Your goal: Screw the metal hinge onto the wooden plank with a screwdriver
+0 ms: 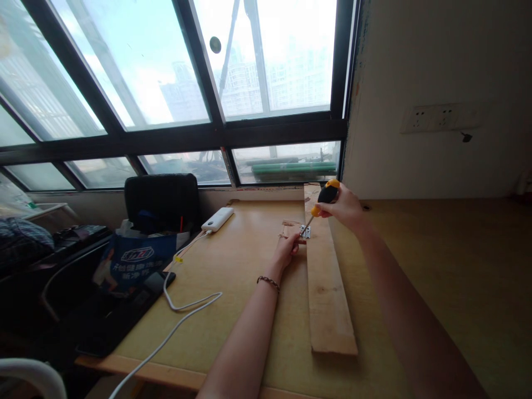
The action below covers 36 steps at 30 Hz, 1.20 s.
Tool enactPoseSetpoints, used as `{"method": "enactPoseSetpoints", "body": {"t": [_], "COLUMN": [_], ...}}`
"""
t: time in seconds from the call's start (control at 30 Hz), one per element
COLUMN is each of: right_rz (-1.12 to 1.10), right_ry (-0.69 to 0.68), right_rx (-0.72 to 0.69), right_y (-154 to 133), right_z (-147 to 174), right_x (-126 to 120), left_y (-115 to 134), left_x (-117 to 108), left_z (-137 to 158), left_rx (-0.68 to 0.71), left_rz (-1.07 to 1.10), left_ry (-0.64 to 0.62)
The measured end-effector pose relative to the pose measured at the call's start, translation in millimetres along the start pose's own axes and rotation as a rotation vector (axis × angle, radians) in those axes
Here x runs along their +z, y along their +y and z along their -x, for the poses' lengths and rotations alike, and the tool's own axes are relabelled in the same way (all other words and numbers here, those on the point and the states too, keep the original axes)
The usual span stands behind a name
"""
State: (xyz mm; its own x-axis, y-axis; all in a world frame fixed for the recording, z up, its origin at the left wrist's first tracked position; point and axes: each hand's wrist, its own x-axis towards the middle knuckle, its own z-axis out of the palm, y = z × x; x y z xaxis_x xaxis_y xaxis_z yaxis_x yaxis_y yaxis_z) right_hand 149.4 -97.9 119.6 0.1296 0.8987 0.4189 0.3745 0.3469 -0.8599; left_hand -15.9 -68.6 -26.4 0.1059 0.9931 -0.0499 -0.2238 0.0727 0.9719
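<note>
Head view: the screwdriver (328,192) is gripped in the right hand (344,207), with its yellow-and-black handle held high and its shaft slanted down to the left. The tip is brought down at the hinge (306,231), a small metal piece set at the left edge of the plank (330,291), close to the far end. The fingers of the left hand (286,249) are curled in at the block (291,228), a short bit of wood placed just left of the plank; whether the block is gripped or only steadied cannot be told, and the meeting of tip and hinge is partly hidden by the fingertips. A dark bracelet (268,281) is worn on the left wrist. The plank is laid flat, lengthwise, on the table (241,266), its near end turned toward the person. Farther left, the white power bank (217,219) is seen near the table's edge, with a white cable (193,311) plugged in and looped toward the near side. Beyond that edge are placed a blue bag (139,260) and a black chair (162,197). The far side is bounded by the window (270,61), and sockets (440,117) are mounted on the wall at right.
</note>
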Motion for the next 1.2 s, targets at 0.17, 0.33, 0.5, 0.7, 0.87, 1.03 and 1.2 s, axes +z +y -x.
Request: {"method": "enactPoseSetpoints", "body": {"t": [0.17,0.33,0.5,0.7,0.87,1.03,1.2], "right_rz": [0.204,0.076,-0.262,-0.079,0.232,0.062,-0.264], "right_ry": [0.167,0.096,-0.141,-0.058,0.201,0.094,-0.206], "right_rx": [-0.051,0.019,0.086,0.061,-0.07,0.024,0.102], "right_y": [-3,-4,-9,-3,-3,-7,-14], "right_z": [2,2,2,-1,1,2,5], "right_x": [7,5,-6,-5,2,1,-12], "left_y": [-1,1,-2,-5,-4,-4,-5], "left_x": [0,1,1,-1,-1,-1,-2], "left_z": [-1,1,0,-1,-1,-1,-1], "left_rx": [0.002,-0.007,0.039,0.052,0.033,0.026,0.041], "left_rz": [0.017,0.008,0.019,0.009,0.005,-0.023,0.013], "left_ry": [-0.011,0.007,0.003,-0.012,-0.018,-0.021,-0.042]}}
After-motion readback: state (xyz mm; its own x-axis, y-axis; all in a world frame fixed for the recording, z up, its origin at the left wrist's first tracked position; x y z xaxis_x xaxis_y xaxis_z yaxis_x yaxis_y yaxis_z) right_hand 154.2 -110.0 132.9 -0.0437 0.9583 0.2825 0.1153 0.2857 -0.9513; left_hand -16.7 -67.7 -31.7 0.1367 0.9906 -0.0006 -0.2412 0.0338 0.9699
